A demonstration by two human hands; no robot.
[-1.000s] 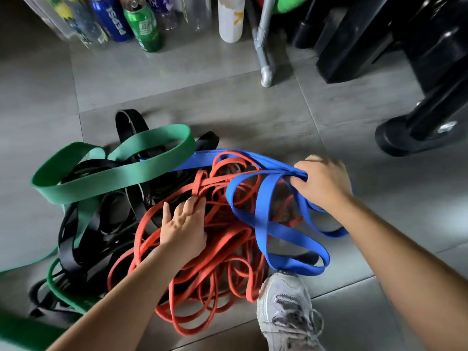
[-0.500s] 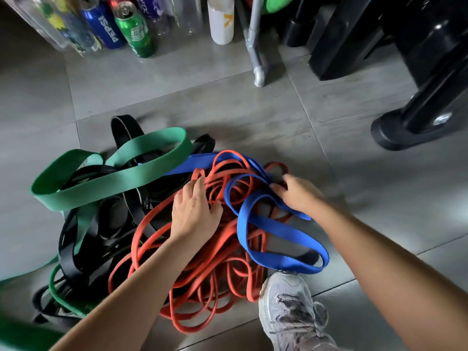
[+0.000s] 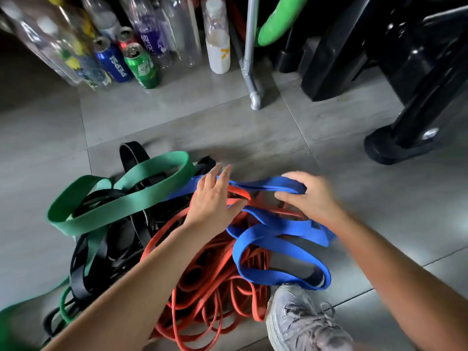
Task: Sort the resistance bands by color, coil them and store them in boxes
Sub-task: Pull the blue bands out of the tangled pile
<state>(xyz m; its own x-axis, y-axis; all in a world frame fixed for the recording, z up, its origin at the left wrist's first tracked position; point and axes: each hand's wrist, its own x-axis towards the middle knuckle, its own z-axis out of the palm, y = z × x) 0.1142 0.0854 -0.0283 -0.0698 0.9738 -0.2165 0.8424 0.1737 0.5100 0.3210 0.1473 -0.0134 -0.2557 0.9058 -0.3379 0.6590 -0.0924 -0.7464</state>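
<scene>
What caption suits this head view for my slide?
Right hand grips the blue band; open left hand reaches over orange bands, with green band and black bands tangled alongside.

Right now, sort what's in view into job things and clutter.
Job: blue bands, gripped by the right hand; orange bands; green bands; black bands; left hand, open over the pile. No boxes in view.
Clutter: drink cans, bottles, shoe, grey pole, black machine base.

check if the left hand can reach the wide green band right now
Probably yes: the green band lies uncovered on top of the black bands, right beside the open left hand.
</scene>
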